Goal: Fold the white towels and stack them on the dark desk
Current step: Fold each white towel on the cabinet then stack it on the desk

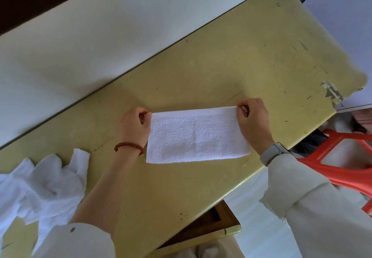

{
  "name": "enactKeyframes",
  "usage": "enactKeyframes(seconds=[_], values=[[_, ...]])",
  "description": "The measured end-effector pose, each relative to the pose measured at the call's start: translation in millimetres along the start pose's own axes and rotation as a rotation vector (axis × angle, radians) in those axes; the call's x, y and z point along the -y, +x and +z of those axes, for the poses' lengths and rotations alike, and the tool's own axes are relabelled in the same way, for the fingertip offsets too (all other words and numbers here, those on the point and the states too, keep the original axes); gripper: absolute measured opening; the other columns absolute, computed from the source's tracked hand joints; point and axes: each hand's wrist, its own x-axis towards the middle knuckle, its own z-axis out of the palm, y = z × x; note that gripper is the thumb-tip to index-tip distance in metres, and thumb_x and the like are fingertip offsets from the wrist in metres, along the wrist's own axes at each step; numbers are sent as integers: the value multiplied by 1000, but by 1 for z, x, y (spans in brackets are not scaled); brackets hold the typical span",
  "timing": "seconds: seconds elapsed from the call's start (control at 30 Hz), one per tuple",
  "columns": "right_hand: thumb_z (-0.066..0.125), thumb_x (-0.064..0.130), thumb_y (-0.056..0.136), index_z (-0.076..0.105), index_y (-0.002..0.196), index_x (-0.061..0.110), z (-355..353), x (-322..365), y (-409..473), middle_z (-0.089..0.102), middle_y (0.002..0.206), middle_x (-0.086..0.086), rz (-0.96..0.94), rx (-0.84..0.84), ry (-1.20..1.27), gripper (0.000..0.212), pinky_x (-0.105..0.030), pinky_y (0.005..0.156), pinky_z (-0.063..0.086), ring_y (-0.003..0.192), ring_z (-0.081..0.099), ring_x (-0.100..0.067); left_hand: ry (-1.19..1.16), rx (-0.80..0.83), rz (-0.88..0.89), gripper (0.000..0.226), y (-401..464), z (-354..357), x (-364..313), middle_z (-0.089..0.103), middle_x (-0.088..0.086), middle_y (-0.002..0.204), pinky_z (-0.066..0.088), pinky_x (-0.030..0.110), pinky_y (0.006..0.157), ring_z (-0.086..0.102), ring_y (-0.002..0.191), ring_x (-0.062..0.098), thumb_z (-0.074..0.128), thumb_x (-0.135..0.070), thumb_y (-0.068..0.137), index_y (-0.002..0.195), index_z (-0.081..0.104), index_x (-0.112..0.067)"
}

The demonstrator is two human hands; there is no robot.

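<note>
**Yellowish desk, one towel being folded**

Yellow-green desk (231, 60) is carrying our folded white towel (196, 135) near its front edge. We are pinching its far corners, left hand (134, 126) and right hand (253, 120). Left of the towel, a crumpled towel pile (44, 185) is lying; beyond it, bare desktop is stretching open.

Towel heap (40, 187) cut off left
</note>
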Motion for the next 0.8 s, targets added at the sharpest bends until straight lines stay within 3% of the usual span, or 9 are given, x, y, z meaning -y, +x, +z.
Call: enactKeyframes(seconds=[0.1,0.27,0.33,0.43,0.57,0.7,0.8], values=[[48,7,89,58,95,4,-2,1,3,52,97,-10,12,-10,-2,12,-18,68,31,79,45,-17,-20,-3,2,12,-1,0,1,59,-3,85,37,24,65,53,76,12,52,-22,90,93,60,-13],[51,12,90,62,99,4,-4,2,4,52,106,-14,57,-2,20,16,-13,71,30,83,47,-18,-35,-35,6,14,-1,0,3,60,2,97,38,24,67,52,78,11,55,-23,89,97,60,-14],[49,15,92,62,104,3,-6,4,-1,52,111,-15,9,-56,-54,21,-25,79,37,91,52,-26,-10,-125,30,18,-8,-2,0,56,8,102,41,28,70,50,79,16,54,-20,88,103,61,-10],[41,12,88,64,105,5,-7,11,-20,59,108,-18,-255,-207,-291,29,-41,83,42,98,55,-35,107,-222,280,26,-27,0,-4,59,14,100,44,36,74,54,87,29,43,-17,88,101,63,-7],[35,10,82,56,120,5,21,20,-54,55,126,-19,-501,-68,-465,44,-50,107,26,124,45,-38,273,-96,579,36,-55,30,-14,59,13,120,43,47,93,52,116,33,35,-18,87,113,60,-9],[30,24,91,44,132,12,50,8,-63,39,142,-21,-412,54,-572,45,-54,109,16,133,32,-39,425,28,476,45,-65,60,-14,39,13,143,17,58,106,24,136,34,30,-33,91,134,38,-21],[27,34,92,37,139,18,51,-7,-59,29,147,-21,-367,56,-597,51,-49,110,11,136,26,-38,516,57,413,51,-62,64,-5,32,13,148,16,62,105,24,137,36,26,-42,91,139,30,-25]])
